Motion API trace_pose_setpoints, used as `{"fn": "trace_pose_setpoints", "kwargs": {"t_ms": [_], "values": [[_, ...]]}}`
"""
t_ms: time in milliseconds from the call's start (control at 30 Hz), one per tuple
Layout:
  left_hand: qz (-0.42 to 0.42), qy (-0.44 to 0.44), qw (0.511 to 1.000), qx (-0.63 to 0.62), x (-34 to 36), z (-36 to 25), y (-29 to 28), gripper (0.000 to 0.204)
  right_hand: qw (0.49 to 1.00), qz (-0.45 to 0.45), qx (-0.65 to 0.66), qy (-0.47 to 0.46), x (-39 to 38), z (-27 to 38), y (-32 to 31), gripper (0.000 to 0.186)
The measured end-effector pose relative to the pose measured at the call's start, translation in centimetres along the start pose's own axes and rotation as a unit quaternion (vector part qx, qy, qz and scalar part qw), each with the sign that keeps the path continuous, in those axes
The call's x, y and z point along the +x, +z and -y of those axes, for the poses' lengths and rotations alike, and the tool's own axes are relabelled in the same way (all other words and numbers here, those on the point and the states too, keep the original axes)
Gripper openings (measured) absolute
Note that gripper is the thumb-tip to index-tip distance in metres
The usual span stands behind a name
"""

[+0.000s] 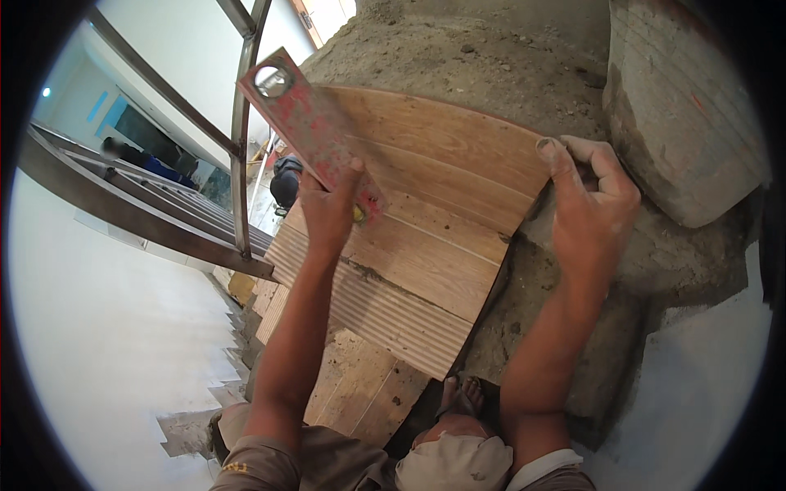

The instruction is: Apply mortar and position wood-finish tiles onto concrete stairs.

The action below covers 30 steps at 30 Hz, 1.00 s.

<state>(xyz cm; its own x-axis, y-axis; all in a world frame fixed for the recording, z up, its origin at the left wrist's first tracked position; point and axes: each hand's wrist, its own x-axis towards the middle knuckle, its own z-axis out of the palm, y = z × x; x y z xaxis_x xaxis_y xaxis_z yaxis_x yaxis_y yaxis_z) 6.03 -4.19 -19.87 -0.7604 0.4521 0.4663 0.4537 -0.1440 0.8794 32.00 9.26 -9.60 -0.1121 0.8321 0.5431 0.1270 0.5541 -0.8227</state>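
Observation:
My left hand (327, 204) grips a dusty, scuffed red spirit level (299, 119), held at a slant over a stair step of wood-look tiles (434, 245). Its lower end has a small yellow-green vial. My right hand (589, 180) is at the right corner of the upright wood-look tile (434, 139) at the back of the step, thumb on the edge and fingers curled round it. The front strip of the step (393, 331) is ribbed. My bare foot in a sandal (463, 397) shows below it.
A steel railing (241, 164) runs along the left beside a white wall (98, 327). Rough cement (450, 57) lies behind the tile, with a grey concrete block (679, 123) at right. Lower tiled steps (352, 372) are beneath me. A person (151, 164) is beyond the railing.

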Motion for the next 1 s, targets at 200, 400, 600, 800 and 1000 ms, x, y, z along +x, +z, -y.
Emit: {"fn": "trace_pose_setpoints", "kwargs": {"t_ms": [200, 400, 600, 800, 1000], "values": [[0.088, -0.143, 0.986, 0.003, -2.6, -5.0, -6.9, 0.043, 0.999, 0.006, -0.034, -0.013, 0.2, -0.5, -0.3, 0.023], [0.174, -0.249, 0.953, -0.006, -8.4, -4.3, -11.2, 0.054, 0.997, 0.031, -0.063, -0.036, 0.4, -0.5, -0.7, 0.027], [0.169, -0.385, 0.907, 0.027, -11.2, -2.0, -14.3, 0.045, 0.997, 0.044, -0.07, -0.008, 0.5, 0.3, -1.0, 0.025], [0.195, -0.232, 0.917, 0.26, -10.3, -5.1, -11.8, 0.068, 0.995, 0.05, -0.078, -0.022, 0.4, -0.3, -1.3, 0.029], [0.226, 0.025, 0.844, 0.486, -8.9, -5.0, -12.0, 0.059, 0.996, 0.051, -0.064, -0.036, 0.7, 0.1, -1.4, 0.028]]}}
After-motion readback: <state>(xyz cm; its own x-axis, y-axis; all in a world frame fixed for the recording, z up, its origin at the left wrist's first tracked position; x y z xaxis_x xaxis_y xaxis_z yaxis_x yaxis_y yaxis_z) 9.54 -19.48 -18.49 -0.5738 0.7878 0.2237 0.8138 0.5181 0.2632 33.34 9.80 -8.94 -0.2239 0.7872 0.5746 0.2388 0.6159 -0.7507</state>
